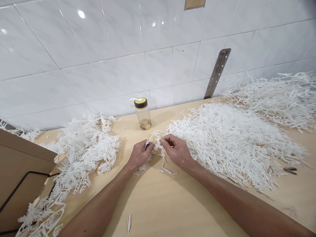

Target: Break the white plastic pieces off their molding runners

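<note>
My left hand (141, 153) is closed in a pinch at the middle of the table, with a thin white branched strand (147, 142) at its fingertips. A small dark sliver also shows between those fingers; I cannot make out what it is. Close by on the right, my right hand (176, 149) pinches white branched strands too, its thumb and forefinger together. A few white sprigs (163, 161) hang or lie just below the two hands. The large heap of white strands (229, 141) begins right beside my right hand.
A second white heap (86, 151) spreads on the left, trailing to a cardboard box (22, 171). A clear bottle (143, 115) with a dark and yellow lid stands near the tiled wall. A metal bracket (217, 74) leans there. Dark-handled tool (290, 170) lies right; one loose sprig (129, 223) lies in front.
</note>
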`<move>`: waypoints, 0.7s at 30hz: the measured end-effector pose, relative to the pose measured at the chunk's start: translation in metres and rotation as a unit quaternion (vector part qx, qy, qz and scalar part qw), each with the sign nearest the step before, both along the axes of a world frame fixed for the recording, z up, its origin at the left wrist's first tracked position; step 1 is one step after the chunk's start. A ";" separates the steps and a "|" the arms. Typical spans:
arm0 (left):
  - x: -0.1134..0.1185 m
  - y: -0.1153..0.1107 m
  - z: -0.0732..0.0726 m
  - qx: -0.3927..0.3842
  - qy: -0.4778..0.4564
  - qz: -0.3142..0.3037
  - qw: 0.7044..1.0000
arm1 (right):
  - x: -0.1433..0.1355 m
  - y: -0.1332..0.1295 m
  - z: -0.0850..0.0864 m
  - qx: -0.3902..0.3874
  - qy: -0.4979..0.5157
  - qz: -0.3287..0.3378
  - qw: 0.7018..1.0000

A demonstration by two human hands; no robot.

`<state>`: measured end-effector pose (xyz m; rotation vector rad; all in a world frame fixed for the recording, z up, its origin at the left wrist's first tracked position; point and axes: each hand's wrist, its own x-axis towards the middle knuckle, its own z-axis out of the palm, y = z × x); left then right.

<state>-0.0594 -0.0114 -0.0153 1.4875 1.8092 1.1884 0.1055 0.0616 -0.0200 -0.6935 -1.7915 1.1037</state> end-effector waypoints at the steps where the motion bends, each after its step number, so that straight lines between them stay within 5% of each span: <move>1: 0.000 0.000 0.000 0.001 0.009 -0.002 1.000 | 0.000 -0.002 -0.002 0.047 -0.018 0.005 0.999; 5: 0.002 -0.001 0.003 0.001 0.021 -0.005 1.000 | -0.002 -0.002 -0.010 0.127 -0.071 0.032 0.989; 21: 0.002 -0.001 0.002 -0.001 -0.015 -0.001 1.000 | -0.005 0.003 -0.016 0.138 -0.133 0.040 0.981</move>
